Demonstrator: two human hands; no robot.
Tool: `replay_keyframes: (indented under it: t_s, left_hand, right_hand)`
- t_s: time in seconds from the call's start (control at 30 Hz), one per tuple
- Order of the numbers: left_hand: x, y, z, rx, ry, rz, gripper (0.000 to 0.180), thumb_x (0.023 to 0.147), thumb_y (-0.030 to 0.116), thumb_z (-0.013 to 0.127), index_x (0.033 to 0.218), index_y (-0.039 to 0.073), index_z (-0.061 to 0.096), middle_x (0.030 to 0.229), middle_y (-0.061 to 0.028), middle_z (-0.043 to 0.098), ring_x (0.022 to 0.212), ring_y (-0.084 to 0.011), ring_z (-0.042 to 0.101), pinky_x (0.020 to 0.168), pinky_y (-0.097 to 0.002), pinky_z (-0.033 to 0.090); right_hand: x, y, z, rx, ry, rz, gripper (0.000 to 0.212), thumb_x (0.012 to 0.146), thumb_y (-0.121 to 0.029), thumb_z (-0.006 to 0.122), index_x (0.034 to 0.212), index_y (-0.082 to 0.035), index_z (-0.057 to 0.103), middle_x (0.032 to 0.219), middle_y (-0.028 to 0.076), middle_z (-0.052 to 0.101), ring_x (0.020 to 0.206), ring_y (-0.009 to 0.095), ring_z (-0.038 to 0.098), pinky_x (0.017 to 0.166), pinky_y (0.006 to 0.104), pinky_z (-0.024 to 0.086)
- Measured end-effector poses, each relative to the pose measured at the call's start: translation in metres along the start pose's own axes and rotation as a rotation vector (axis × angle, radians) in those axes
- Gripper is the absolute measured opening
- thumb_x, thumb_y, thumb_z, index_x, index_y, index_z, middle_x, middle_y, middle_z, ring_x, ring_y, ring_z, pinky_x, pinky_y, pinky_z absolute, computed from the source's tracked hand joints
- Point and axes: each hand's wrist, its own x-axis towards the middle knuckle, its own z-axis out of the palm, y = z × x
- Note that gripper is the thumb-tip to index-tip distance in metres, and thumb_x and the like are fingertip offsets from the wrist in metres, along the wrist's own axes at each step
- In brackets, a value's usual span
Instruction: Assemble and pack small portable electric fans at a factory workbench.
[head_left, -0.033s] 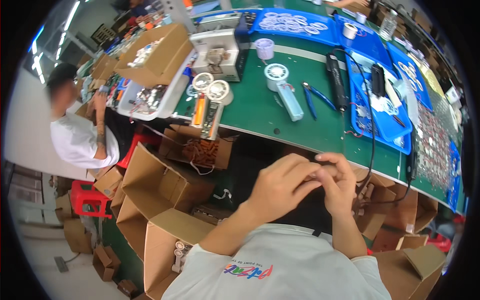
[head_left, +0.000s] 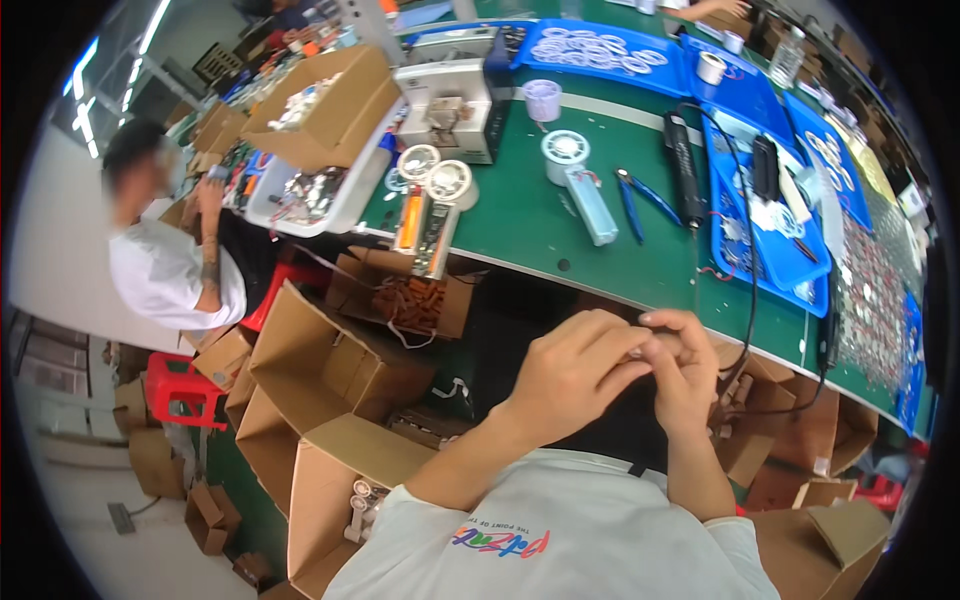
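My left hand (head_left: 575,368) and my right hand (head_left: 682,372) meet in front of my chest, just off the table's near edge. The fingertips of both are pinched together; whatever sits between them is hidden or too small to make out. Beyond them on the green table (head_left: 520,235) lies a small handheld fan (head_left: 566,148) with a pale blue open handle. Blue-handled cutters (head_left: 640,200) rest right of it, then a black electric screwdriver (head_left: 684,165) with its bit toward me. Left of these, two white-headed fans (head_left: 447,182) lie with orange and metallic parts showing in the handles.
Blue trays (head_left: 672,72) of white rings and parts line the back and right. A black cable (head_left: 750,300) hangs over the front edge. Cardboard boxes (head_left: 310,345) crowd below on both sides. A co-worker (head_left: 165,260) sits at left near a red stool (head_left: 185,390).
The whole scene sits slightly further right and lower in the picture. My hands keep the same pinched pose, and nothing on the table has moved.
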Motion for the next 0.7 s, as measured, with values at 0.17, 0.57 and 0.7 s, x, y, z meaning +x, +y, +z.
replay_keyframes:
  t_s: [0.17,0.57,0.7]
  left_hand:
    - [0.003,-0.006,-0.014,0.160,-0.068,0.078,0.025,0.077,0.006,0.084,0.098,0.004,0.071,0.089,-0.0088,0.069,0.081,-0.0264,0.068,0.066,-0.0359,0.056]
    - [0.158,-0.090,-0.276,0.918,0.536,-0.141,0.022,0.092,0.014,0.072,0.111,0.003,0.078,0.098,-0.0129,0.079,0.085,-0.0206,0.074,0.081,-0.0318,0.056]
    - [0.191,-0.165,-0.338,1.041,0.438,-0.399,0.026,0.085,0.024,0.076,0.105,0.009,0.081,0.097,-0.0177,0.077,0.092,-0.0342,0.075,0.085,-0.0429,0.057]
  right_hand:
    - [0.000,0.009,-0.002,0.015,-0.077,0.021,0.026,0.108,-0.013,0.057,0.126,0.006,0.057,0.094,0.013,0.074,0.077,0.015,0.071,0.071,0.0268,0.057]
    - [-0.001,0.003,-0.019,-0.115,-0.166,0.053,0.018,0.102,-0.004,0.059,0.119,0.002,0.064,0.113,0.014,0.075,0.097,0.017,0.072,0.076,0.0254,0.054]
    - [-0.005,0.005,-0.020,-0.129,-0.165,0.083,0.017,0.100,0.000,0.059,0.116,0.001,0.065,0.112,0.012,0.076,0.096,0.015,0.072,0.075,0.0246,0.054]
